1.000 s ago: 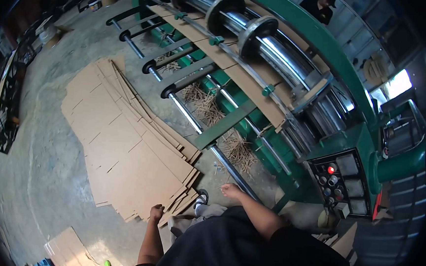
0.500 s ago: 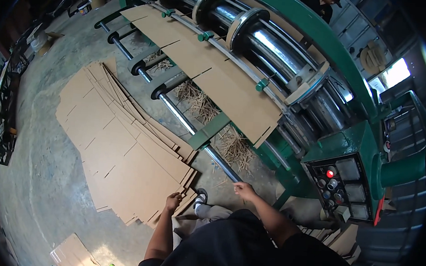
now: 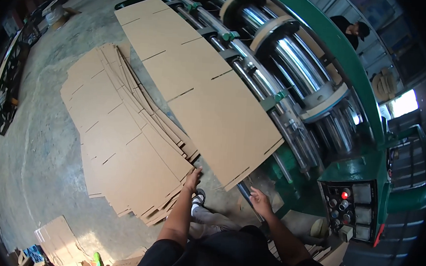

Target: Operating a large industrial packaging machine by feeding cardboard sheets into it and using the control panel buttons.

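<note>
A long slotted cardboard sheet [image 3: 210, 108] lies out in front of the machine's rollers, over its metal rods. My right hand [image 3: 260, 200] is just off the sheet's near end, beside the end of a metal rod [image 3: 244, 188]. Its fingers are apart and hold nothing. My left hand [image 3: 193, 177] is at the near right corner of a fanned stack of cardboard sheets [image 3: 118, 141] on the floor. Its fingers are loosely stretched; whether they touch the stack is hard to tell.
The green machine with shiny rollers [image 3: 297, 60] fills the upper right. Its control panel [image 3: 348, 207] has a lit red button. A person [image 3: 348, 31] in dark clothes is behind it. More cardboard [image 3: 62, 238] lies at the lower left, and a rack [image 3: 3, 93] is at the far left.
The cardboard sheet has come out of the rollers toward me and now covers the rods. My right hand has left the rod and moved slightly right. My left hand has moved up and right.
</note>
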Demonstrator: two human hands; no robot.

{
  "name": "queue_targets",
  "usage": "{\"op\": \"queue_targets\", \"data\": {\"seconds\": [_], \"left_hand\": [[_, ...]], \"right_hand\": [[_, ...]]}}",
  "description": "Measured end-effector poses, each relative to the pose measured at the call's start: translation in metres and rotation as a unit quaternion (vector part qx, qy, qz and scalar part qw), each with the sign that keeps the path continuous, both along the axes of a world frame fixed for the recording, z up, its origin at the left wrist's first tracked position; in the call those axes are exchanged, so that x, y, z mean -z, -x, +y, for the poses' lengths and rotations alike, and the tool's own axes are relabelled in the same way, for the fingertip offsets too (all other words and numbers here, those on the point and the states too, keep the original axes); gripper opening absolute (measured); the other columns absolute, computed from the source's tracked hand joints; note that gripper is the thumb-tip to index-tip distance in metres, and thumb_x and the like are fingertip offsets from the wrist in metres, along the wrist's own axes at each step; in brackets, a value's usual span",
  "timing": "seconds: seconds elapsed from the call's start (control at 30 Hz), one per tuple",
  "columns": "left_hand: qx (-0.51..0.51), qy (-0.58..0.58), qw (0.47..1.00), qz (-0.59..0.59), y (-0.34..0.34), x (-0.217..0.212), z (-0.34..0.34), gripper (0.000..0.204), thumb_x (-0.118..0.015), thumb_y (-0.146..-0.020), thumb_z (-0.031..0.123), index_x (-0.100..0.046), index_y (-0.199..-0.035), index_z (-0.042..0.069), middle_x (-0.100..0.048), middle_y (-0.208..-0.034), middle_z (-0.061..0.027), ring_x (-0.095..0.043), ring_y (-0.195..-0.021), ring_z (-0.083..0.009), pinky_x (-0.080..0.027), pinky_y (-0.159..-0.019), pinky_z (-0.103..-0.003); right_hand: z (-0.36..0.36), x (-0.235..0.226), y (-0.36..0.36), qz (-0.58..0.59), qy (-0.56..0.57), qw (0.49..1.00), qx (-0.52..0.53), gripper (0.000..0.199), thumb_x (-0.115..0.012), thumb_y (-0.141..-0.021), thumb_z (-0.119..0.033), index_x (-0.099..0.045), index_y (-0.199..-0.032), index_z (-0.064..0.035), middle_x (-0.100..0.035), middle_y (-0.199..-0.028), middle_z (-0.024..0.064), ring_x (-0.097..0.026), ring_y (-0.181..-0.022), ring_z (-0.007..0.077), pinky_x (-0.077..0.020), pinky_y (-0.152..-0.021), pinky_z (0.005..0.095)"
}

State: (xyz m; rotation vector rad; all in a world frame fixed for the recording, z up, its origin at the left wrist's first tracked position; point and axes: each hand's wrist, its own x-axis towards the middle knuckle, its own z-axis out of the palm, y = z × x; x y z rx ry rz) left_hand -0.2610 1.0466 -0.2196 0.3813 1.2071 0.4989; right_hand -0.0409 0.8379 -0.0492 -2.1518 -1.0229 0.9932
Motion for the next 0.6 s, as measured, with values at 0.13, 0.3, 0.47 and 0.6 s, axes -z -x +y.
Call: {"op": "queue_targets", "data": {"seconds": [0.13, 0.3, 0.47, 0.6], "left_hand": [[-0.071, 0.021, 0.993, 0.092, 0.012, -0.011, 0.011, 0.048, -0.067, -0.074, 0.034, -0.051, -0.107, 0.002, -0.057, -0.106, -0.0115, -0.051, -0.100, -0.0209, -0.039, -0.086, -0.037], [-0.058, -0.190, 0.957, 0.210, 0.079, -0.084, 0.006, 0.042, -0.065, -0.077, 0.029, -0.054, -0.103, -0.002, -0.063, -0.089, -0.0129, -0.060, -0.077, -0.0236, -0.047, -0.069, -0.032], [-0.030, -0.260, 0.962, 0.079, 0.142, -0.244, 0.011, 0.045, -0.054, -0.085, 0.032, -0.049, -0.117, 0.000, -0.060, -0.098, -0.0142, -0.054, -0.096, -0.0215, -0.040, -0.085, -0.030], [-0.088, -0.343, 0.935, -0.003, 0.170, -0.314, 0.008, 0.059, -0.051, -0.084, 0.042, -0.042, -0.127, 0.002, -0.053, -0.114, -0.0174, -0.046, -0.112, -0.0260, -0.035, -0.095, -0.035]], "right_hand": [[0.033, -0.042, 0.042, -0.228, -0.091, 0.962, -0.122, 0.057, -0.060, -0.072, -0.001, -0.043, -0.126, -0.0091, -0.050, -0.116, 0.0191, -0.051, -0.106, 0.0269, -0.0431, -0.087, 0.0347], [0.064, -0.038, 0.079, -0.383, -0.022, 0.896, -0.224, 0.068, -0.058, -0.070, 0.000, -0.034, -0.132, -0.0149, -0.033, -0.132, 0.0176, -0.035, -0.120, 0.0344, -0.0361, -0.094, 0.0398], [0.087, -0.026, 0.128, -0.267, -0.124, 0.926, -0.237, 0.060, -0.058, -0.073, -0.004, -0.038, -0.129, -0.0107, -0.044, -0.123, 0.0187, -0.041, -0.116, 0.0335, -0.0377, -0.093, 0.0378], [0.112, -0.049, 0.178, 0.004, -0.182, 0.977, -0.109, 0.047, -0.059, -0.079, -0.009, -0.043, -0.123, -0.0042, -0.051, -0.116, 0.0161, -0.047, -0.112, 0.0282, -0.0385, -0.093, 0.0341]]}}
